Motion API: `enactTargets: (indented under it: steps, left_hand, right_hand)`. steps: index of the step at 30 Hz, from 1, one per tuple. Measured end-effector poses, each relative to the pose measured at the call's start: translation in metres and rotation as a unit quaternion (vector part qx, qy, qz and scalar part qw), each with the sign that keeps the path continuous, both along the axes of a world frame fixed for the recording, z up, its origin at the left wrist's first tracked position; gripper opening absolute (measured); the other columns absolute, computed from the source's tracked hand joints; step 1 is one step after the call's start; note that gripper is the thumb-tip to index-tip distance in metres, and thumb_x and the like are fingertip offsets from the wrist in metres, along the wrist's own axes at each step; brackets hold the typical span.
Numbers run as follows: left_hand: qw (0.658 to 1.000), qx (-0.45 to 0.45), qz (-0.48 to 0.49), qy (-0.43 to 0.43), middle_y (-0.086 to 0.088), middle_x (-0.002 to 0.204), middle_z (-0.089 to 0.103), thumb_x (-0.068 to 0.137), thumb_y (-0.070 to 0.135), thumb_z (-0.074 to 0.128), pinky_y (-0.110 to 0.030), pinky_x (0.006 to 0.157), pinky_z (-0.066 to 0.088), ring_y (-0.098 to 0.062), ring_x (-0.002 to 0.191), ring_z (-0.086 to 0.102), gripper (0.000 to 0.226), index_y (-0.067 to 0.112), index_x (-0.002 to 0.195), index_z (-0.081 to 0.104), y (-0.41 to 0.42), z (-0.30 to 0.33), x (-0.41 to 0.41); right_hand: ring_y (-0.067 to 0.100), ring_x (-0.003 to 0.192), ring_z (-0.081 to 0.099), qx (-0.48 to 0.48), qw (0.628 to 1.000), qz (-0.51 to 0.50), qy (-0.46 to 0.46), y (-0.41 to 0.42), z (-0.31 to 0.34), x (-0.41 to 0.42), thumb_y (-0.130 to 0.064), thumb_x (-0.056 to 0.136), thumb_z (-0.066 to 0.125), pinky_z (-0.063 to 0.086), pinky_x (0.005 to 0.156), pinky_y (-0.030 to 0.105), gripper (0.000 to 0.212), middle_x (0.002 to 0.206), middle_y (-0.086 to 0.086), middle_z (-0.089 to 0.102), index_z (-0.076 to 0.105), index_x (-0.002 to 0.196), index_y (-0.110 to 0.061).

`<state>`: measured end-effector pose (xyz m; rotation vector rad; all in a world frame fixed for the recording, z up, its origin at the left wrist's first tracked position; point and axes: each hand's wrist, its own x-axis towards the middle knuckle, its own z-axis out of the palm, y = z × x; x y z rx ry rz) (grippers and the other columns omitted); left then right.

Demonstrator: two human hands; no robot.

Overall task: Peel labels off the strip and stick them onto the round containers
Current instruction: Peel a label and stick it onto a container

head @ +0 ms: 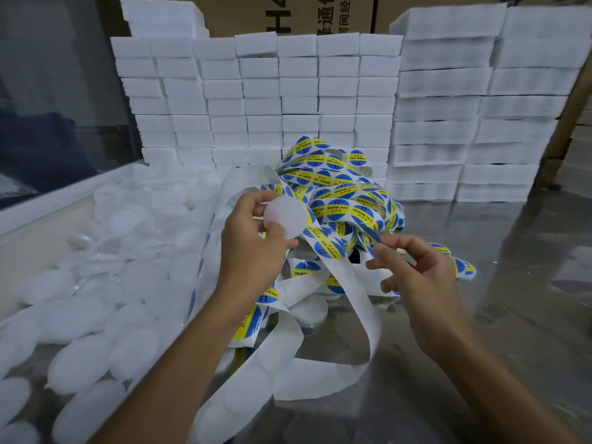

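Observation:
My left hand point(253, 248) holds a round white container point(285, 216) between thumb and fingers, its flat face turned toward me. My right hand point(416, 283) pinches a blue and yellow round label point(373, 235) by its edge, just right of the container and still close to the strip. The label strip point(333, 193) lies tangled in a heap behind both hands, printed "SOLDERING PASTE". Its bare white backing point(358, 299) loops down between my forearms. One labelled container point(463, 267) shows beside my right hand.
A large heap of plain white round containers point(105, 283) fills the left side of the shiny metal table point(512, 299). Stacks of white foam blocks point(272, 100) wall off the back, with cardboard boxes point(320, 14) behind them.

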<state>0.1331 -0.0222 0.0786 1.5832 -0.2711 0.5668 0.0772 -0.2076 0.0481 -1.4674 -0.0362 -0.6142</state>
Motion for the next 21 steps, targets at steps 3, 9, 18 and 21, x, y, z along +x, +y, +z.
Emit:
enactTargets:
  steps: [3, 9, 18, 21]
  left_hand:
    - [0.994, -0.076, -0.039, 0.063, -0.005, 0.103, 0.064, 0.087, -0.012, 0.050, -0.030, 0.063, 0.061, -0.024, 0.093, 0.069, 0.037, 0.015, 0.108, 0.063, -0.003, -0.005, -0.003]
    - [0.960, -0.204, -0.122, 0.146, -0.011, 0.094, 0.075, 0.087, -0.001, 0.067, -0.030, 0.067, 0.060, -0.025, 0.085, 0.074, 0.014, 0.008, 0.096, 0.070, 0.006, -0.011, -0.009]
    - [0.940, -0.215, -0.197, 0.179, -0.013, 0.089, 0.076, 0.076, 0.001, 0.073, -0.027, 0.067, 0.059, -0.026, 0.080, 0.075, 0.022, 0.005, 0.097, 0.069, 0.007, -0.015, -0.013]
    - [0.935, -0.216, -0.213, 0.183, -0.013, 0.087, 0.076, 0.065, 0.009, 0.076, -0.027, 0.065, 0.059, -0.025, 0.077, 0.075, 0.032, 0.004, 0.095, 0.069, 0.003, -0.015, -0.015]
  right_hand:
    - [0.012, 0.070, 0.068, 0.009, 1.000, -0.004, -0.001, -0.001, -0.001, 0.001, -0.008, 0.088, 0.070, 0.046, 0.048, 0.019, 0.020, 0.079, -0.003, 0.070, 0.071, 0.077, -0.025]
    - [0.012, 0.057, 0.059, 0.075, 0.997, 0.019, 0.020, -0.003, 0.003, 0.003, -0.009, 0.088, 0.068, 0.044, 0.047, 0.022, 0.021, 0.065, 0.000, 0.065, 0.073, 0.072, -0.021]
    - [0.011, 0.055, 0.058, 0.146, 0.979, 0.134, 0.047, -0.001, 0.005, 0.001, -0.026, 0.070, 0.072, 0.043, 0.047, 0.020, 0.012, 0.084, 0.003, 0.072, 0.079, 0.078, -0.019]
    - [0.012, 0.056, 0.060, 0.127, 0.976, 0.167, 0.061, 0.004, 0.003, 0.001, -0.025, 0.071, 0.070, 0.041, 0.047, 0.020, 0.018, 0.089, 0.006, 0.074, 0.080, 0.084, -0.017]
